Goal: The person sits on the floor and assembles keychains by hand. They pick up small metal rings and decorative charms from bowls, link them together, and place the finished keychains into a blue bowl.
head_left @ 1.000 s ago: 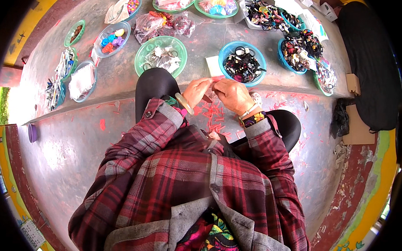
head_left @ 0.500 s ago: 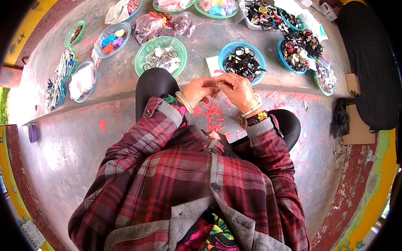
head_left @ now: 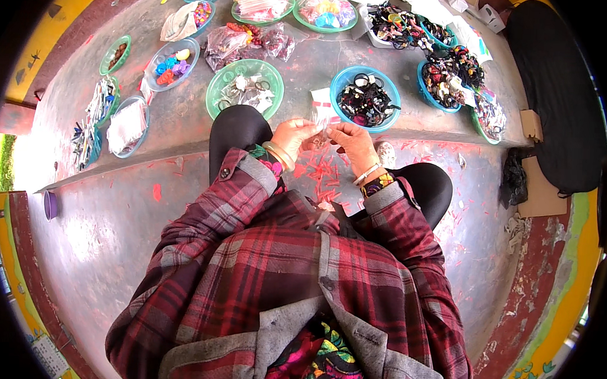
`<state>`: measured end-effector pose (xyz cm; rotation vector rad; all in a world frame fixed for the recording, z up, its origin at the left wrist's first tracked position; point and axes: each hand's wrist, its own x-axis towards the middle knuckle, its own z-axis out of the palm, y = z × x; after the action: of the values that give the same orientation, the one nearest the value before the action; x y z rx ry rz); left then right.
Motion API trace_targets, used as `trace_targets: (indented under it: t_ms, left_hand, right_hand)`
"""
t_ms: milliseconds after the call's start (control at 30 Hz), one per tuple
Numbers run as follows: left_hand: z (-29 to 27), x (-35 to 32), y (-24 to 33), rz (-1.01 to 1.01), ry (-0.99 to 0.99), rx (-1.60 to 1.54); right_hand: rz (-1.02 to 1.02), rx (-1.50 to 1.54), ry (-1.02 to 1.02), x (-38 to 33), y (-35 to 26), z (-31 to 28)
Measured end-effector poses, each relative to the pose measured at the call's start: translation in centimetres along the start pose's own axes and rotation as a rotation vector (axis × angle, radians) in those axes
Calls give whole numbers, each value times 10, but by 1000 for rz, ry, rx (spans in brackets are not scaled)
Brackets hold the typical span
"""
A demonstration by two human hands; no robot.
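Note:
My left hand (head_left: 295,137) and my right hand (head_left: 354,143) meet over my lap, fingertips pinched close together. Between them is a small clear plastic bag (head_left: 323,114) with red along its edge; its lower part is partly hidden by my fingers. Behind it a white card (head_left: 320,95) lies on the raised ledge. Just beyond my right hand stands a blue bowl (head_left: 335,90) of black hair ties. A green bowl (head_left: 212,86) past my left hand holds clear packets with pale and dark pieces.
Thin red scraps (head_left: 324,183) litter the floor between my knees. Further bowls line the ledge: a blue one (head_left: 150,77) with coloured pieces, another (head_left: 422,87) heaped with hair ties. Clear bags (head_left: 225,45) of dark red items lie behind. A purple cup (head_left: 50,205) stands at left.
My hands have drawn slightly apart, the right one lower and turned. More of the clear bag now shows above my fingertips.

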<state>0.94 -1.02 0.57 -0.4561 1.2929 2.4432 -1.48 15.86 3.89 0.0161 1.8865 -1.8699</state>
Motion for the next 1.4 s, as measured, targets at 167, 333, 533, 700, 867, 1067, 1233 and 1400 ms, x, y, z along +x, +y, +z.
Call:
trace_targets:
  t_ms: [167,333,533,700,867,1067,1233,1400]
  left_hand:
    - [9,-15,8,-7,2,-81]
    - [6,-20,5,37,4,-65]
    - [19,-30,6,59,-35,-11]
    - [33,-44,15,-29,-47,64]
    - [23,-38,4,-31,-87,55]
    - [22,-37,6,-34,-68,134]
    - [27,-39,6,0,-32,157]
    - [27,-40,7,-9,-29,156]
  right_hand:
    - [-15,96,-6,-2,3,-7]
    - [-11,76,-66,-14,-5,-4]
    - [-93,52,-97,-16,0,-3]
    - [-124,168,-50,-18,-2,-9]
    - [-79,267,-102,-18,3,-12]
    - [-10,320,-121,-19,2,-14]
    - [-20,339,-141,-18,4,-15]
    - [1,365,-135,-18,3,-13]
